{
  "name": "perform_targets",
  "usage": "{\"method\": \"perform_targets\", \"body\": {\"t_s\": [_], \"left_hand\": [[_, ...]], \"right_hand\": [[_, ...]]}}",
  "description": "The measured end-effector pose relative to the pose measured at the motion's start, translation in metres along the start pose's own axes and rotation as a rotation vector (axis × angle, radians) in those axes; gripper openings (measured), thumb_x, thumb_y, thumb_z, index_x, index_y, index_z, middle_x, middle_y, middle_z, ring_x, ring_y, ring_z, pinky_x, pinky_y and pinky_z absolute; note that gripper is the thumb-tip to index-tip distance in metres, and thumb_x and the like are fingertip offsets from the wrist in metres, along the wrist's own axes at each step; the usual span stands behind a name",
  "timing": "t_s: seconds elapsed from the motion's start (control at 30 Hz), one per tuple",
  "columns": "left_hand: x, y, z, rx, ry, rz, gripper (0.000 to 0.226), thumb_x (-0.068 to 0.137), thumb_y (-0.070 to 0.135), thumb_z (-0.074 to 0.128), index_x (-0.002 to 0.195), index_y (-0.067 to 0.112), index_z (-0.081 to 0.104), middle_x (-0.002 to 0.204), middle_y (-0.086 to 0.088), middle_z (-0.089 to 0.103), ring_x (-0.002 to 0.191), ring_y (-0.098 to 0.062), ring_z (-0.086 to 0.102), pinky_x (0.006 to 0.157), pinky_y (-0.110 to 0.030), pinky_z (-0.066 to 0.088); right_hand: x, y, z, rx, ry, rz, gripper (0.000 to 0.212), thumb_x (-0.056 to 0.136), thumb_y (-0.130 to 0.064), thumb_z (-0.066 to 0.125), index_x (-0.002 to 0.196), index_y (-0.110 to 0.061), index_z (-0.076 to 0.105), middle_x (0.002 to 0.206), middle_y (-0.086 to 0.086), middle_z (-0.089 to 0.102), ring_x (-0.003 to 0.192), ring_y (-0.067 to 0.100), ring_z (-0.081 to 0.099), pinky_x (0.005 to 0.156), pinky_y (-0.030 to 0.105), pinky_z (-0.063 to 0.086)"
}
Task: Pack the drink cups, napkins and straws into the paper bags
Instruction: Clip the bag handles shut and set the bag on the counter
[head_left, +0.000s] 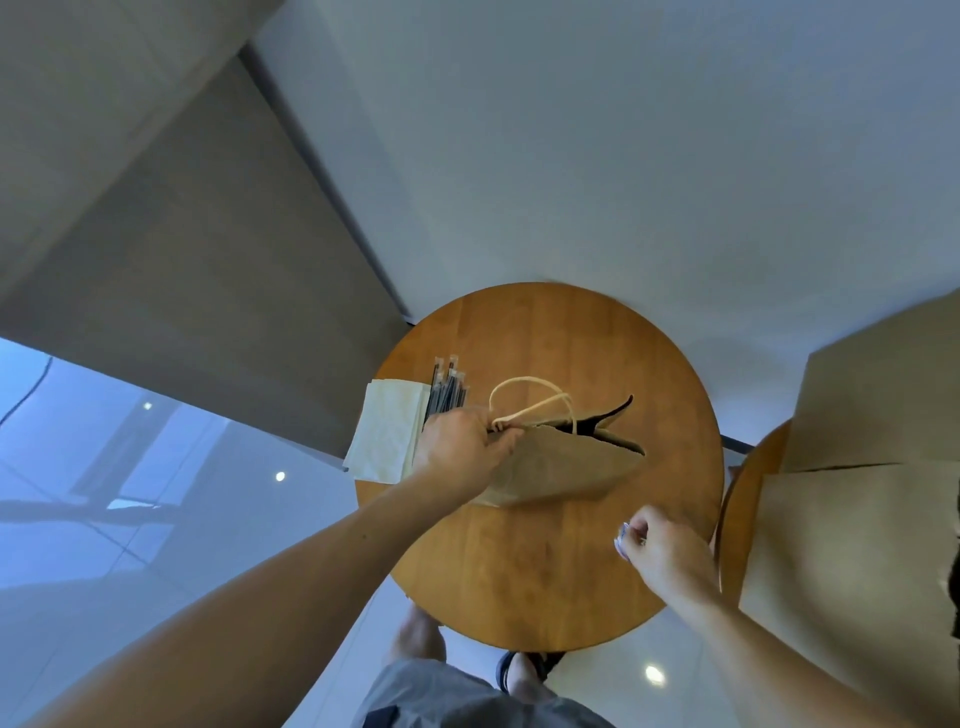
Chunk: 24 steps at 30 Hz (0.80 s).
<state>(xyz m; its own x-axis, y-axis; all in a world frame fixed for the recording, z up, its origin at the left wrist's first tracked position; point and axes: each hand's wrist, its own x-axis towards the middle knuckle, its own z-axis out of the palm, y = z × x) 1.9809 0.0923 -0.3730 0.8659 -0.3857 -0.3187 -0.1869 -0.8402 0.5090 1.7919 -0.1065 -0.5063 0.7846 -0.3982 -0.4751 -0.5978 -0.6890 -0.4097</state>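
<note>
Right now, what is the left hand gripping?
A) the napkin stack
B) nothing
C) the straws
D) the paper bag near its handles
D: the left hand pinches the paper bag at its rim by the rope handles. The straws and napkins lie on the table beside it. The right hand holds a small pale item.

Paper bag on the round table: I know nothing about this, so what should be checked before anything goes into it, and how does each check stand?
1. Bag held: the left hand grips the paper bag at its rim by the handles. Ok.
2. Mouth wide enough: only a narrow dark gap shows. Not ok.
3. Bag upright: it tilts, broad side showing. Not ok.
4. Napkins and straws near: on the table beside the left hand. Ok.
5. Right hand free: it pinches a small whitish thing, unidentifiable. Not ok.
</note>
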Motion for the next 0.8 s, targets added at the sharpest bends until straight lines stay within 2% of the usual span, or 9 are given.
{"method": "perform_targets", "body": {"t_s": [0.17, 0.27, 0.33, 0.43, 0.5, 0.57, 0.63, 0.73, 0.8], "left_hand": [[-0.001, 0.007, -0.003, 0.065, -0.019, 0.023, 0.034, 0.093, 0.044, 0.060, 0.062, 0.032, 0.048, 0.059, 0.012, 0.053, 0.062, -0.010, 0.054, 0.051, -0.022, 0.036], [0.001, 0.011, -0.007, 0.092, -0.029, 0.016, 0.034, 0.093, 0.046, 0.057, 0.063, 0.033, 0.048, 0.061, 0.012, 0.054, 0.066, -0.012, 0.057, 0.052, -0.024, 0.038], [0.001, 0.012, -0.010, 0.105, -0.031, 0.038, 0.030, 0.094, 0.045, 0.057, 0.067, 0.033, 0.051, 0.063, 0.012, 0.054, 0.067, -0.013, 0.057, 0.051, -0.023, 0.037], [0.002, 0.013, -0.012, 0.143, -0.032, 0.111, 0.026, 0.095, 0.044, 0.055, 0.078, 0.026, 0.062, 0.070, 0.008, 0.062, 0.073, -0.017, 0.063, 0.054, -0.026, 0.036], [0.003, 0.013, -0.011, 0.204, -0.009, 0.166, 0.027, 0.096, 0.045, 0.053, 0.087, 0.025, 0.069, 0.079, 0.004, 0.069, 0.078, -0.018, 0.065, 0.060, -0.026, 0.034], [0.004, 0.012, -0.011, 0.204, 0.025, 0.217, 0.025, 0.096, 0.043, 0.054, 0.080, 0.025, 0.064, 0.078, 0.004, 0.068, 0.077, -0.018, 0.065, 0.063, -0.026, 0.031], [0.004, 0.010, -0.010, 0.163, 0.031, 0.263, 0.024, 0.095, 0.038, 0.056, 0.073, 0.028, 0.055, 0.072, 0.006, 0.063, 0.076, -0.019, 0.064, 0.066, -0.027, 0.029], [0.005, 0.006, -0.011, 0.131, 0.017, 0.331, 0.021, 0.095, 0.034, 0.057, 0.082, 0.023, 0.068, 0.078, 0.002, 0.069, 0.077, -0.021, 0.064, 0.071, -0.029, 0.033], [0.006, 0.004, -0.012, 0.141, 0.013, 0.351, 0.023, 0.097, 0.036, 0.055, 0.082, 0.023, 0.068, 0.079, 0.000, 0.070, 0.076, -0.021, 0.063, 0.072, -0.030, 0.033]], "right_hand": [[-0.008, -0.024, -0.019, 0.209, 0.061, -0.157, 0.014, 0.094, -0.026, 0.066, 0.107, -0.028, 0.063, 0.080, -0.020, 0.065, 0.069, 0.000, 0.065, 0.066, 0.019, 0.058], [-0.015, -0.055, -0.038, 0.279, 0.154, -0.314, 0.027, 0.095, -0.029, 0.063, 0.121, -0.033, 0.065, 0.093, -0.032, 0.063, 0.088, -0.006, 0.064, 0.075, 0.011, 0.054], [-0.022, -0.080, -0.053, 0.350, 0.188, -0.444, 0.021, 0.095, -0.028, 0.063, 0.114, -0.034, 0.070, 0.099, -0.033, 0.063, 0.097, -0.005, 0.064, 0.080, 0.012, 0.053], [-0.027, -0.117, -0.079, 0.430, 0.261, -0.585, 0.011, 0.090, -0.023, 0.063, 0.095, -0.031, 0.068, 0.088, -0.023, 0.067, 0.083, 0.004, 0.067, 0.069, 0.017, 0.054], [-0.024, -0.136, -0.093, 0.421, 0.342, -0.601, 0.008, 0.087, -0.018, 0.066, 0.091, -0.024, 0.067, 0.079, -0.016, 0.067, 0.071, 0.006, 0.065, 0.062, 0.019, 0.053], [-0.017, -0.149, -0.102, 0.370, 0.392, -0.581, 0.008, 0.087, -0.012, 0.070, 0.091, -0.019, 0.069, 0.076, -0.014, 0.068, 0.067, 0.006, 0.065, 0.062, 0.020, 0.052], [-0.011, -0.156, -0.108, 0.313, 0.379, -0.554, 0.007, 0.088, -0.013, 0.070, 0.093, -0.017, 0.071, 0.079, -0.010, 0.071, 0.069, 0.007, 0.066, 0.066, 0.022, 0.053], [-0.003, -0.158, -0.111, 0.200, 0.337, -0.565, 0.007, 0.091, -0.016, 0.068, 0.097, -0.018, 0.070, 0.080, -0.008, 0.072, 0.069, 0.009, 0.066, 0.066, 0.023, 0.052], [0.000, -0.158, -0.113, 0.157, 0.325, -0.575, 0.008, 0.091, -0.015, 0.067, 0.098, -0.018, 0.070, 0.079, -0.008, 0.072, 0.067, 0.009, 0.065, 0.064, 0.023, 0.050]]}}
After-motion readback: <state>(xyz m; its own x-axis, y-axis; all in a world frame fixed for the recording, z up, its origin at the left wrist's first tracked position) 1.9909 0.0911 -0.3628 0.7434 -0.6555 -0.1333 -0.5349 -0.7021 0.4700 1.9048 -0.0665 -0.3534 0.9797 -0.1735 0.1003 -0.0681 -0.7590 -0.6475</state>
